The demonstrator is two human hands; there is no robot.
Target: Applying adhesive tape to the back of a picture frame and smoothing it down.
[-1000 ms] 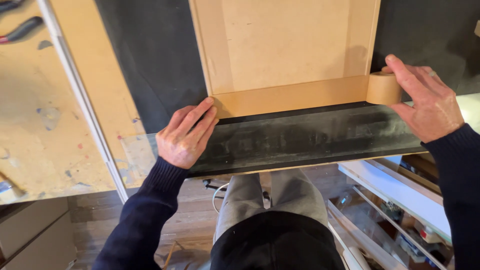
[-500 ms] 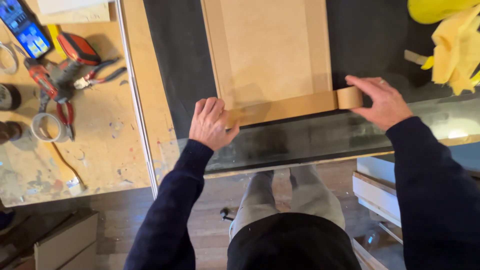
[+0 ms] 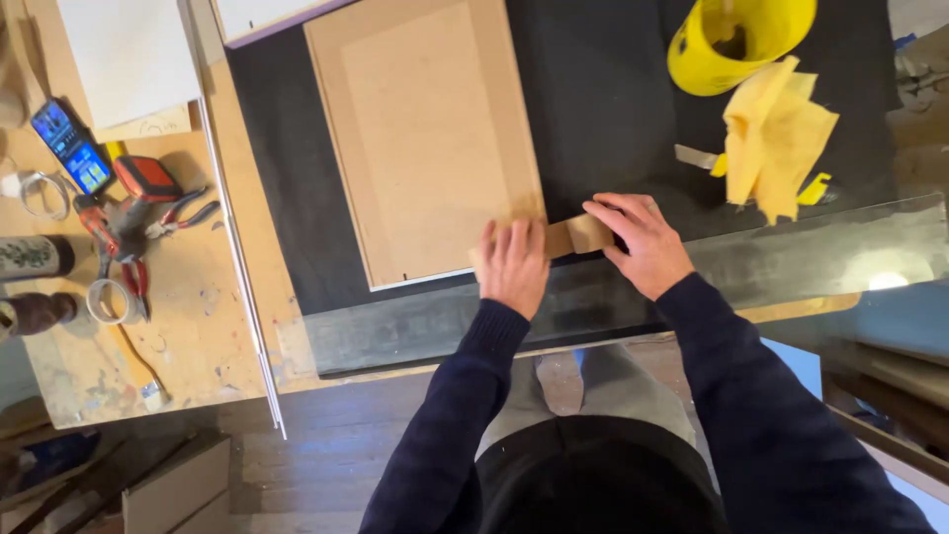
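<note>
A brown backing board (image 3: 425,138) lies on a black mat (image 3: 593,109). My left hand (image 3: 514,265) presses flat on the board's near right corner, over the end of a brown tape strip (image 3: 583,234). My right hand (image 3: 641,245) is just to its right and grips the other end of the tape, fingers curled over it. The roll itself is hidden under that hand. A clear glass sheet (image 3: 791,267) lies along the mat's near edge, below both hands.
A yellow ring-shaped container (image 3: 736,44) and a yellow cloth (image 3: 776,138) sit at the back right. The wooden bench on the left holds a phone (image 3: 69,148), red pliers (image 3: 124,222), tape rolls (image 3: 109,299) and a bottle (image 3: 35,257). A white board (image 3: 124,54) lies behind them.
My left hand has slid right along the board's near edge and now sits close to my right hand at the corner. The stretch of tape between them is much shorter.
</note>
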